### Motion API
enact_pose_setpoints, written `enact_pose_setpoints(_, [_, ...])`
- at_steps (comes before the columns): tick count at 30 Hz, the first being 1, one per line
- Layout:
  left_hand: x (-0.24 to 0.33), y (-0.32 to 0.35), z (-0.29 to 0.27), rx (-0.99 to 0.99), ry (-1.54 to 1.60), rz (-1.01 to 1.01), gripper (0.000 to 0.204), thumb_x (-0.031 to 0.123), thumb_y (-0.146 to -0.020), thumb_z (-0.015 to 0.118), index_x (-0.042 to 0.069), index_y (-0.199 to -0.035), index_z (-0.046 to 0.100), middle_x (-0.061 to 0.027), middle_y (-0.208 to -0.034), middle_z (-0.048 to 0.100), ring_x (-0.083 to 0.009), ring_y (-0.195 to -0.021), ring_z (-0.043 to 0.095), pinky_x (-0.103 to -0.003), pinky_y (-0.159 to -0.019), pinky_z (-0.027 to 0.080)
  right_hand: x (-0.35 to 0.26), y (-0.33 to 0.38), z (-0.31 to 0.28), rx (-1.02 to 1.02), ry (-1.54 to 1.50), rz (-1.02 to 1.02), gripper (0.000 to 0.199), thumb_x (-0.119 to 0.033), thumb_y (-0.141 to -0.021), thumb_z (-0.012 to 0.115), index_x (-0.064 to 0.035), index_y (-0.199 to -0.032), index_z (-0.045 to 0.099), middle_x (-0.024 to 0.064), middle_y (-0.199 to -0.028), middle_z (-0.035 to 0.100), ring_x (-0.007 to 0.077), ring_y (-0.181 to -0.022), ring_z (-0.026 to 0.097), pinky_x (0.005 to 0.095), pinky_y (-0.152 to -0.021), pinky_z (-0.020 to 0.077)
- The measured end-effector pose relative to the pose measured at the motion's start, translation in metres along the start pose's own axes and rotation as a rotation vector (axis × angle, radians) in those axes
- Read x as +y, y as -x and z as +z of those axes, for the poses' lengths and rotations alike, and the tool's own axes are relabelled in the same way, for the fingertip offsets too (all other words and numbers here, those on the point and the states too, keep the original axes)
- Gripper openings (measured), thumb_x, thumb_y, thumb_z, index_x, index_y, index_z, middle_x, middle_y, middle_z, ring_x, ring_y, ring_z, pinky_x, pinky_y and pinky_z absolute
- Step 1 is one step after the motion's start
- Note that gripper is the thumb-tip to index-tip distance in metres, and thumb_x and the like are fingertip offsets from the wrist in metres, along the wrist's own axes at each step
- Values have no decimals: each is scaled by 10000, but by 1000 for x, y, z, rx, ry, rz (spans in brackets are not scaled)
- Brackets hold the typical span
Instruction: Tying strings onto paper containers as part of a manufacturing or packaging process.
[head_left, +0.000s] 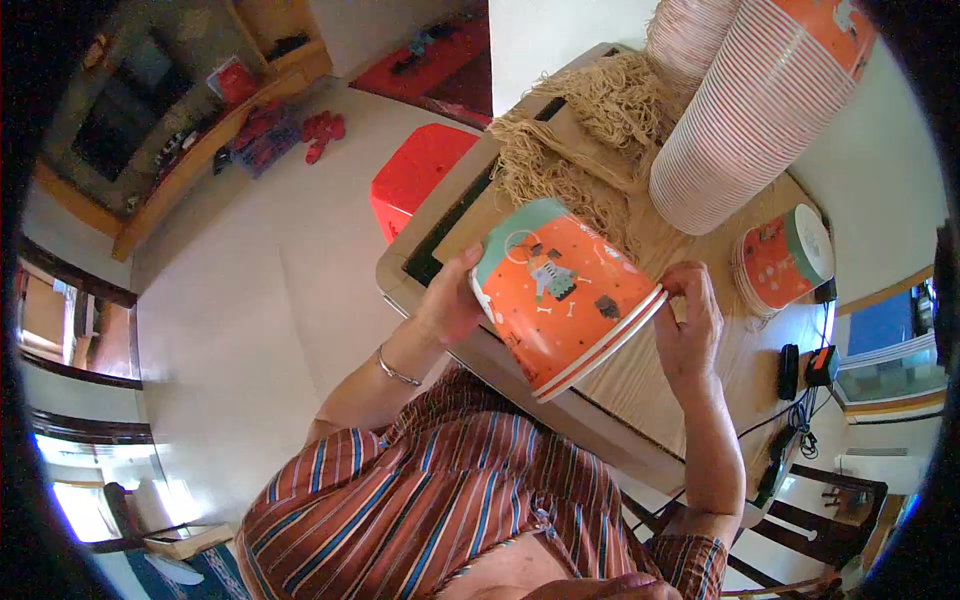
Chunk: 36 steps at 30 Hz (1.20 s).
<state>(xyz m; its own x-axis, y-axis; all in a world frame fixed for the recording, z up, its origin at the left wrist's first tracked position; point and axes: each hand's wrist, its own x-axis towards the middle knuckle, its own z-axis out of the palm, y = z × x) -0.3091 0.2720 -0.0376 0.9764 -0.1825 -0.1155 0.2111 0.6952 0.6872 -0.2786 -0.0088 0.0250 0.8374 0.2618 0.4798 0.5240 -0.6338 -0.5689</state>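
Observation:
Over the near edge of the wooden table (650, 400) I hold orange paper buckets (570, 300) tilted on their side. Two white rims show, one nested in the other, and a cartoon picture and a green band decorate the outer wall. My left hand (452, 302) grips the green base end, its fingers partly hidden behind. My right hand (690, 325) is closed on the rim, thumb and fingers pinching it at the right. Beyond my hands, a tall nested stack of the same buckets (745, 135) lies slanting, and a short stack (778, 262) stands at the right.
Tangled tan strings or fringe (610, 105) cover the table's far side. Another bucket stack (690, 45) rises behind. Black cables (800, 420) and a black adapter (822, 366) lie at the right edge. A red plastic stool (420, 178) stands left of the table.

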Motion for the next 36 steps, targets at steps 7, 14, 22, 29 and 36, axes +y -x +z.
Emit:
enact_pose_setpoints(7, [19, 5, 17, -120, -190, 77, 738, 481, -856, 566, 72, -1424, 334, -94, -1412, 423, -246, -1289, 421, -420, -1070, 341, -8, 23, -13, 29, 68, -146, 250, 102, -690, 561, -37, -891, 504, 154, -945, 545, 341, -866, 578, 391, -704, 489])
enact_pose_setpoints(14, [46, -10, -42, 87, 99, 298, 750, 603, -872, 476, 103, -1417, 349, -78, -1442, 393, -258, -1306, 402, -453, -1092, 322, 58, 48, -67, 268, -108, 105, 155, -53, -862, 614, -1, -1000, 566, 67, -1001, 597, 175, -920, 564, 307, -820, 480])
enact_pose_setpoints(22, [77, 21, -37, 147, 130, 470, 768, 649, -875, 421, 150, -1450, 320, -118, -1460, 378, -334, -1330, 368, -541, -1080, 317, 112, 18, -96, 253, -244, 536, 208, -84, -887, 587, -32, -1087, 564, 55, -869, 629, 128, -630, 606, 267, -456, 513])
enact_pose_setpoints(29, [50, 10, -32, -389, 538, 287, 673, 536, -893, 497, 161, -1435, 358, -109, -1433, 422, -322, -1311, 399, -517, -1079, 340, 168, -13, -108, 46, -306, 737, 230, -160, -837, 593, 2, -1001, 592, 99, -714, 628, 202, -383, 567, 301, -334, 481])
enact_pose_setpoints(36, [29, 12, -12, -52, 316, 93, 770, 669, -889, 367, 155, -1458, 304, -104, -1480, 350, -312, -1332, 374, -505, -1095, 305, 161, -40, -85, 63, -279, 730, 235, -251, -834, 630, -54, -960, 603, 63, -726, 624, 132, -490, 574, 267, -382, 475])
